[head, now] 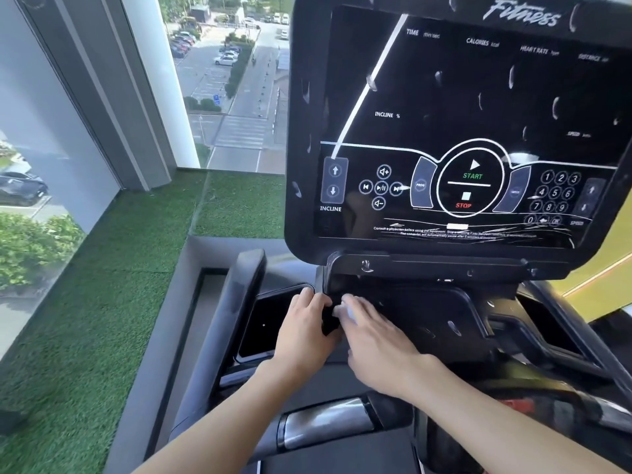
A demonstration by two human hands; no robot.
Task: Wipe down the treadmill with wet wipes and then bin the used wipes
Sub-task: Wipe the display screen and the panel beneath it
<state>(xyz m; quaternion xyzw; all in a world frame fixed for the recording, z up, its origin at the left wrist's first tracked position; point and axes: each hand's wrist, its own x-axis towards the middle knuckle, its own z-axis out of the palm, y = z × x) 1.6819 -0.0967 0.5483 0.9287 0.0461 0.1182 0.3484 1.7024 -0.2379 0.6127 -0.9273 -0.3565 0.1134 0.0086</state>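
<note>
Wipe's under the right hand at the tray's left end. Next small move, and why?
Probably slide the right hand, which presses the wet wipe, rightward across the centre tray. The wipe sits at the tray's left end, beside the left hand, and most of the tray surface lies to its right.
</note>
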